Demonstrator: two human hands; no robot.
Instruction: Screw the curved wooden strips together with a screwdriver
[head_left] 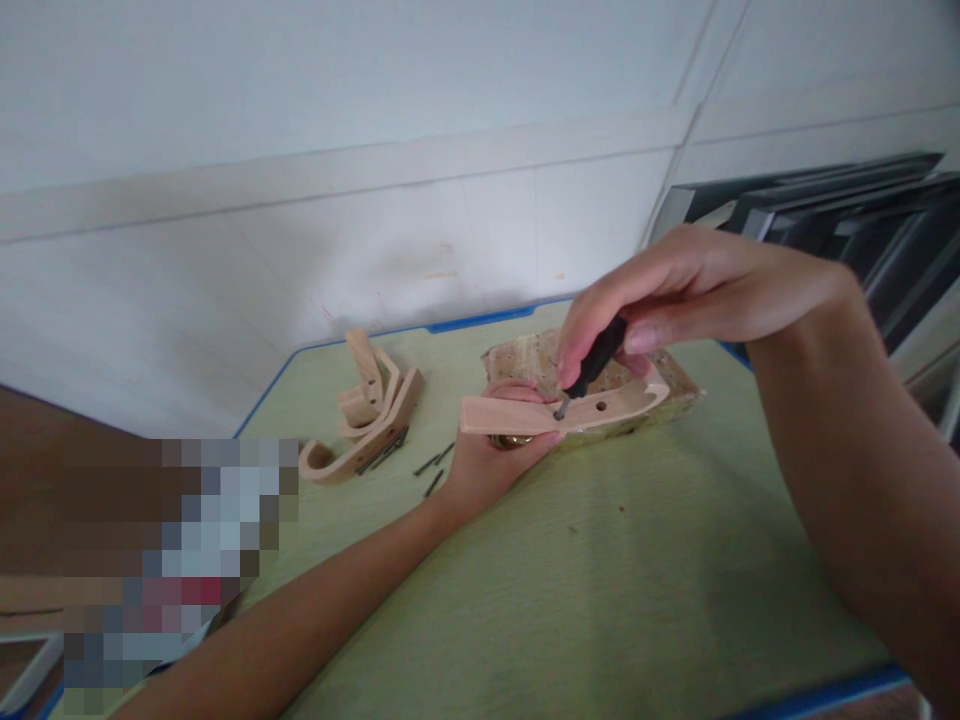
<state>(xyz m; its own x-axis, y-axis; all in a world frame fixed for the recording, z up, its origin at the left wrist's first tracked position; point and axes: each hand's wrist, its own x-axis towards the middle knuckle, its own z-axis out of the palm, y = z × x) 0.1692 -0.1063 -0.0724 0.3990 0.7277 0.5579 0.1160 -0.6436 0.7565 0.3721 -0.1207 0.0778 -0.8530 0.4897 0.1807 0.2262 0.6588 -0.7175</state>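
Observation:
My left hand is closed around the left part of a curved wooden hook, thumb in front and fingers behind. The hook's bent end lies to the right, over a worn, mottled block that appears wrapped in clear film. My right hand grips the black handle of a screwdriver from above. The screwdriver tilts down to the left, its tip at a hole in the hook. A second hole, to the right of the tip, stays uncovered. Whether a screw sits under the tip I cannot tell.
Several more wooden hooks lie piled at the table's back left. Dark screws are scattered beside them. The pale green table has a blue edge and stands against a white wall. Dark panels lean at the right.

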